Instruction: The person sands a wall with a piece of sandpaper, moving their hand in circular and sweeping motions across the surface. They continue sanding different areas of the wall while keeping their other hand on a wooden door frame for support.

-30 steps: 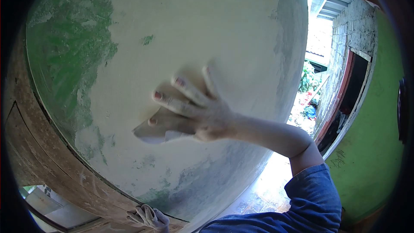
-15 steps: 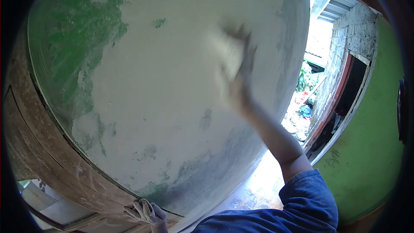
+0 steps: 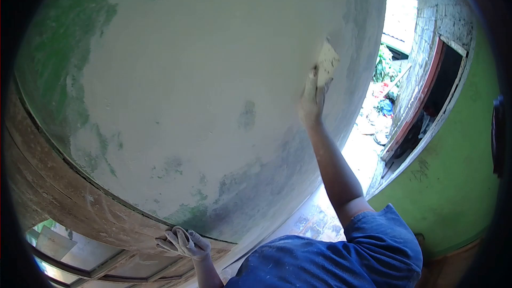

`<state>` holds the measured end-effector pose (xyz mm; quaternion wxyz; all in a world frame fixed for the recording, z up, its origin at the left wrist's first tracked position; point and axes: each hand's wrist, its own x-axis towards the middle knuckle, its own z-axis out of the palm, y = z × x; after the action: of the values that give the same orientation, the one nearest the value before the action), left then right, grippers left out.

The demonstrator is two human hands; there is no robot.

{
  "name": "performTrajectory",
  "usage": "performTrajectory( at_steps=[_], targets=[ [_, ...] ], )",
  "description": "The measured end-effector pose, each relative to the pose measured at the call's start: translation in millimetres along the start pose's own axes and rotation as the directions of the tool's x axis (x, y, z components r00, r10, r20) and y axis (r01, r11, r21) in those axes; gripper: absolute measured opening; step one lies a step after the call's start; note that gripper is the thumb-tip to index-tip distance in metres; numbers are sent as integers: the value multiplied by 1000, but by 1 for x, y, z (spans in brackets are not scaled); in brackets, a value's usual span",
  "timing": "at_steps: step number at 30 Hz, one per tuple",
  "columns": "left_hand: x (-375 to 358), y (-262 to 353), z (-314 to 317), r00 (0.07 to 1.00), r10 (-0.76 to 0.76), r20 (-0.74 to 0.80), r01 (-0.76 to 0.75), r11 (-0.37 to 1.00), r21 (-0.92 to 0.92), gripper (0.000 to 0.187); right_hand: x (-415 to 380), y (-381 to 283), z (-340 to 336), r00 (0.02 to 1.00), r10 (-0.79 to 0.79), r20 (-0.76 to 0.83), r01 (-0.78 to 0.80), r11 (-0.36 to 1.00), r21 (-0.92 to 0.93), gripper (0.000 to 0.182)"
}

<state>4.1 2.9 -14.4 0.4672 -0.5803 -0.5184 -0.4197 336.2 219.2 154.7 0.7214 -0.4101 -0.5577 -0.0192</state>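
Observation:
My right hand (image 3: 310,101) is raised against the wall panel (image 3: 213,58), fingers closed around a flat, cream-coloured scraper (image 3: 328,63). Specks and smears mark the scraper's blade, which lies close to the pale, coated surface near the panel's right side. Low in the view, my left hand (image 3: 186,243) is at the panel's bottom edge, next to the wooden frame (image 3: 120,224). Whitish grey coats its bent fingers, and I cannot tell what is in them. Green paint (image 3: 64,37) shows through at the panel's left, with smaller greenish patches lower down.
Window panes (image 3: 80,253) sit below the wooden frame at lower left. On the right, a bright opening shows plants and scattered rubbish (image 3: 381,98), a block wall (image 3: 426,37) and a red-edged doorway (image 3: 434,90). A green wall (image 3: 453,181) stands at far right.
My right hand, blurred before, has moved right and slightly down across the panel; the scraper now shows clearly. My left hand stays at the bottom edge. The view has shifted somewhat.

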Motion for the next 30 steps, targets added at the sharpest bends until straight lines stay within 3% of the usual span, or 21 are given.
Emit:
performTrajectory(
  at_steps=[2, 4, 6, 8, 9, 11, 12, 14, 16, 18, 19, 21, 22, 24, 26, 29, 30],
  targets=[
    [5, 4, -1, 1000, -8, -30, 8, 1000, -4, 41, -7, -25, 3, 991, 20, 129, -5, 993, -114, 57],
    [4, 2, 0, 1000, -4, -26, 4, 1000, 1, 42, -43, -17, 34, 995, 100, 6, -99, 984, 147, 61],
    [3, 2, 1, 1000, -3, -22, 3, 1000, 2, 42, -92, -28, 30, 942, -212, 259, 252, 958, -135, 66],
    [1, 3, 0, 999, -41, -18, 41, 999, -8, 43, -148, -32, 29, 853, -385, 353, 434, 898, -69, 69],
    [2, 4, -1, 999, -32, -11, 32, 999, -7, 43, -151, -30, 29, 858, -377, 350, 424, 903, -69, 69],
    [5, 6, 0, 999, -42, -26, 43, 999, 19, 43, -152, -23, 25, 798, -509, 323, 558, 827, -76, 71],
    [5, 6, 0, 999, -44, -26, 45, 999, 27, 43, -143, -18, 22, 794, -486, 366, 558, 822, -118, 72],
    [2, 1, 1, 1000, -12, -7, 12, 1000, 11, 43, -106, -7, 23, 886, -387, 254, 431, 890, -148, 66],
    [-1, 0, 2, 1000, -2, -19, 2, 1000, -3, 42, -62, 8, 35, 993, -109, 34, 100, 973, 207, 63],
    [7, 6, 1, 999, -22, -34, 22, 1000, 1, 41, -17, -6, 20, 980, 186, 67, -188, 982, 32, 62],
    [10, 8, 1, 998, -37, -58, 37, 999, 0, 41, -14, -16, 18, 980, 188, 69, -191, 981, 27, 62],
    [2, 3, 2, 999, -24, -41, 24, 1000, -16, 40, -18, -37, 23, 994, 73, 85, -72, 997, -11, 62],
    [-1, 1, 3, 999, -11, -32, 10, 1000, -27, 40, -33, -47, 32, 998, -59, -31, 57, 997, -49, 63],
    [-3, 1, 3, 999, -26, -31, 26, 1000, -14, 40, -94, -55, 38, 966, -178, 186, 194, 979, -67, 63],
    [-3, 3, 0, 998, -61, 2, 61, 998, 5, 41, -161, -50, 38, 869, -348, 353, 394, 917, -67, 63],
    [2, 5, 1, 998, -63, -31, 64, 998, 22, 41, -156, -34, 31, 805, -484, 342, 531, 846, -54, 59],
    [-2, 2, 1, 998, -53, -27, 53, 998, 20, 42, -137, -25, 30, 791, -499, 356, 574, 805, -148, 62]
  ],
)
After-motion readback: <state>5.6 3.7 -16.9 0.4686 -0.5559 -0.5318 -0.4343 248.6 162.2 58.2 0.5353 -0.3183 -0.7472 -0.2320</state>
